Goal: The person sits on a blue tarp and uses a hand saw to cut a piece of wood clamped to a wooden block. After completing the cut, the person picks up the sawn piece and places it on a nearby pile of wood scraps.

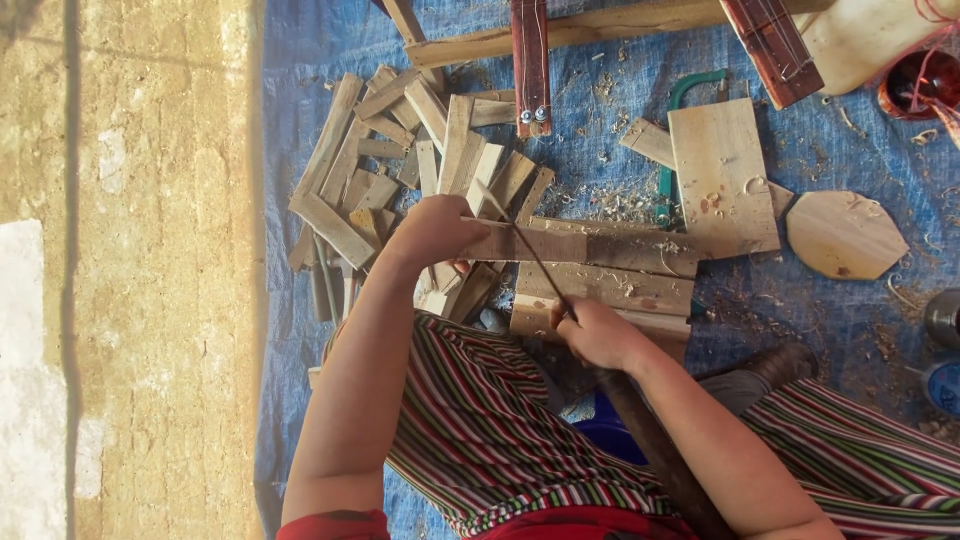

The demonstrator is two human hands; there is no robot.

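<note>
A wrinkled bright blue plastic tarp [600,130] lay flecked with pale wood shavings. At its middle, the long weathered wooden plank [590,245] was brownish tan, and the scattered cut wood offcuts [400,160] left of the plank were pale beige. Right of the plank, an octagonal wooden board [845,235] was light tan. Below the plank, the striped cloth garment [480,430] showed red, green, white and black stripes.
</note>
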